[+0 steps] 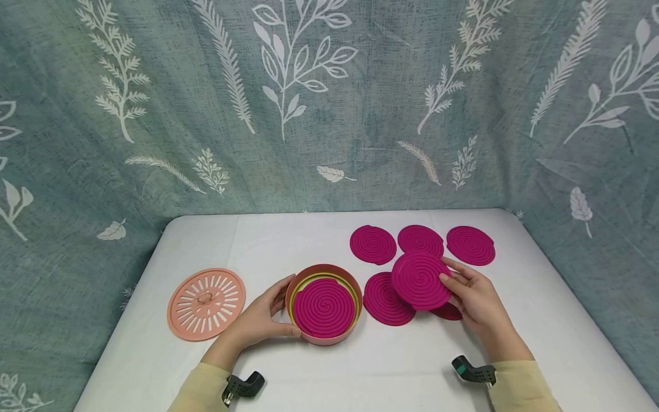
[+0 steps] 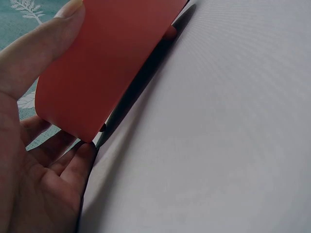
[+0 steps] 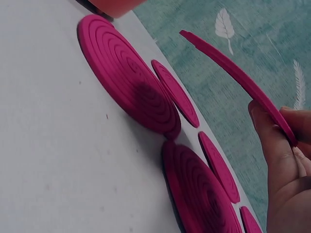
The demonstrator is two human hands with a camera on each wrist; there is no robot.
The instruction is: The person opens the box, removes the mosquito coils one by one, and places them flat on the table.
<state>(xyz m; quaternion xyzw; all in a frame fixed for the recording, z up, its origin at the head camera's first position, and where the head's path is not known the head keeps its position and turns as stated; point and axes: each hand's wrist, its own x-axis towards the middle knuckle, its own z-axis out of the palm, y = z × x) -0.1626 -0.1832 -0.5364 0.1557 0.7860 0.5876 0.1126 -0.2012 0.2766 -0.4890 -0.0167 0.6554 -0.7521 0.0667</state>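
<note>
My left hand (image 1: 265,315) grips the left side of a round salmon tub (image 1: 325,340), thumb at the near rim and fingers behind. Inside the tub, a yellow ring (image 1: 295,294) surrounds a magenta mosquito coil (image 1: 325,309). My right hand (image 1: 476,297) pinches another mosquito coil (image 1: 419,280) by its right edge. In the right wrist view this held coil (image 3: 238,77) shows edge-on, slightly bowed, raised above the table. It overlaps a flat coil (image 1: 386,303) and mostly hides one more (image 1: 448,312) in the head view.
Three magenta coils lie in a back row, the left one (image 1: 373,245), the middle one (image 1: 420,237) and the right one (image 1: 471,246). A slotted salmon lid (image 1: 206,332) with a small knob lies left of my left hand. The white table (image 1: 360,377) meets patterned cloth behind.
</note>
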